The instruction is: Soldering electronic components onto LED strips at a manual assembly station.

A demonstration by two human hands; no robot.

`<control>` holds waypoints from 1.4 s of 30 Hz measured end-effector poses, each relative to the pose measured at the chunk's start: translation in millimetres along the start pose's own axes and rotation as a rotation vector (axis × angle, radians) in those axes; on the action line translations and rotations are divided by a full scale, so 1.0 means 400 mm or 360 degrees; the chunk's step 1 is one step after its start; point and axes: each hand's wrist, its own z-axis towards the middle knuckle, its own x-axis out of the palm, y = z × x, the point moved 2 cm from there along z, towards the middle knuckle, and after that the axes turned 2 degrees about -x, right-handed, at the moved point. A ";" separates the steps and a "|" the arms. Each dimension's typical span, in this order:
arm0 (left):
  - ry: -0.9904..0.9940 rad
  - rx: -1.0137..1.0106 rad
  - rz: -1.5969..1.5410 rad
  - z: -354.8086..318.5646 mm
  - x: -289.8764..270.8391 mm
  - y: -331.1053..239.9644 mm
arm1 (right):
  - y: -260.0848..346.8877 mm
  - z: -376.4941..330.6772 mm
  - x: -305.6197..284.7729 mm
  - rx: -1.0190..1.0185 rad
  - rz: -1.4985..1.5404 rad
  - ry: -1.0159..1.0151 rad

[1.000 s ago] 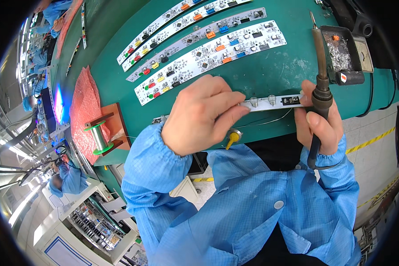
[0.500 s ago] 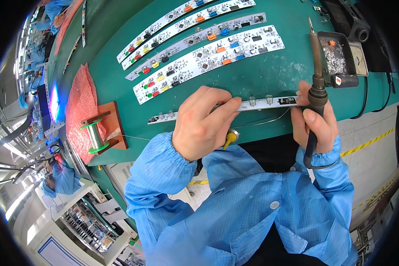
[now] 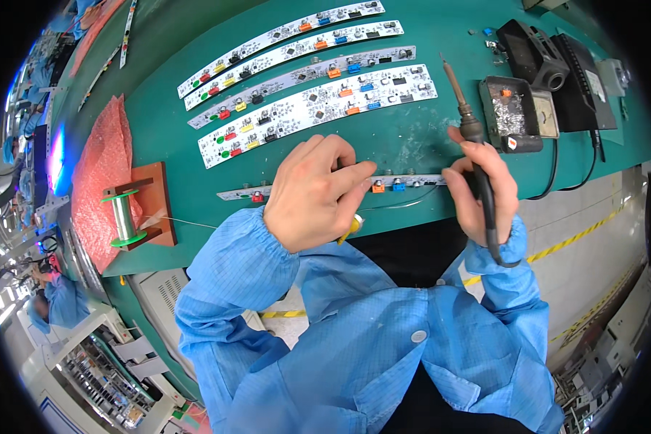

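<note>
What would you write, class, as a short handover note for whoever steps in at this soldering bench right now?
Left hand: pressed on the narrow circuit strip at the mat's near edge, fingers curled.
Right hand: grip closed on the soldering iron, tip raised, clear of the strip.
Four populated boards lie further back; solder spool at left, iron stand at right.
Done: strip already carries coloured parts.
Left: cannot tell which joints remain.

Single head-worn fisheye view, looking steeply down from close above onto the green-topped bench [image 3: 412,145]; blue-sleeved forearms enter from the lower frame, edges bending toward the rim.
</note>
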 end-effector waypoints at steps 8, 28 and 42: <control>-0.0313 0.0156 0.0122 0.001 0.003 -0.010 | 0.011 0.027 0.029 -0.0074 -0.0572 -0.0156; -0.0114 -0.0290 -0.1354 -0.049 0.084 -0.134 | 0.032 -0.011 -0.006 -0.0189 -0.0521 -0.0165; -0.0425 -0.0471 -0.1842 -0.067 0.092 -0.144 | 0.138 -0.044 0.064 0.0053 0.0904 -0.0316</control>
